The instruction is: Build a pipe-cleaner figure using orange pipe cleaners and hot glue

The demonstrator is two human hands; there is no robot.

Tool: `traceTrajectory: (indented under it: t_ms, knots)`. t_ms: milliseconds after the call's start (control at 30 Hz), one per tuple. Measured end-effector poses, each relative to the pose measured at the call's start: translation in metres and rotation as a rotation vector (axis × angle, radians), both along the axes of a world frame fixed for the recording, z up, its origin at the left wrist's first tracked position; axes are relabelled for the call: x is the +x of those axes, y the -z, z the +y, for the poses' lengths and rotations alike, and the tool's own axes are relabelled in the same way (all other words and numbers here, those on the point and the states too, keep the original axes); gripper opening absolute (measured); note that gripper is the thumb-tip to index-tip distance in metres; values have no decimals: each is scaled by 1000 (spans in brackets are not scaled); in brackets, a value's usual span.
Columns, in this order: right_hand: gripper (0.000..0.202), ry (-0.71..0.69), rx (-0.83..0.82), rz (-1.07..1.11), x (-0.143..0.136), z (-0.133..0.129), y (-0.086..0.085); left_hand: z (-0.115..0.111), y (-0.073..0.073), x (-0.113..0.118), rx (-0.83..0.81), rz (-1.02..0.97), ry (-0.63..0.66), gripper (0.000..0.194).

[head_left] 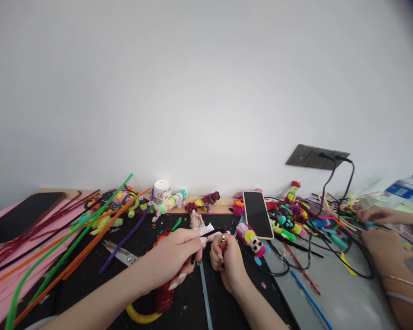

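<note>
My left hand, fingers pinched together, holds a thin black pipe cleaner whose end reaches across to the right. Opposite it, my right hand is closed around a small reddish lighter with a metal top. The pipe cleaner's end is close to the lighter's top; whether there is a flame I cannot tell. Behind both hands lies a pale pinkish-white piece, partly hidden. Dark red fuzzy work and a yellow ring-shaped piece lie beneath my left forearm.
Scissors lie left, by long loose pipe cleaners. A phone leans at the back beside a fuzzy figure. A white cup stands near the wall. Cables cross the right side, where another person's hands work.
</note>
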State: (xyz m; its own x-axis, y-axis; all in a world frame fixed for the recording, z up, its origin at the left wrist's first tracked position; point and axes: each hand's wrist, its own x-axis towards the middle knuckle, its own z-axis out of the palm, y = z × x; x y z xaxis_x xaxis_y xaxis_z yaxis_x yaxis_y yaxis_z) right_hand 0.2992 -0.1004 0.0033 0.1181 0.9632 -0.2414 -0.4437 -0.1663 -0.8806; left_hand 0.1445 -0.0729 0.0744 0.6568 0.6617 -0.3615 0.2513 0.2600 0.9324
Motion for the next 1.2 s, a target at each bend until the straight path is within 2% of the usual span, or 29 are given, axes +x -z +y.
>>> traceTrajectory:
  t_ms: [633, 967, 1200]
  knots:
    - [35, 1, -16, 8, 1, 0, -1, -2, -6, 0, -13, 0, 8, 25]
    - [38, -57, -36, 28, 2, 0, 0, -1, -8, -3, -131, -83, -2, 25]
    - [48, -100, -14, 74, 4, 1, 1, -2, -10, -4, -174, -115, -39, 21]
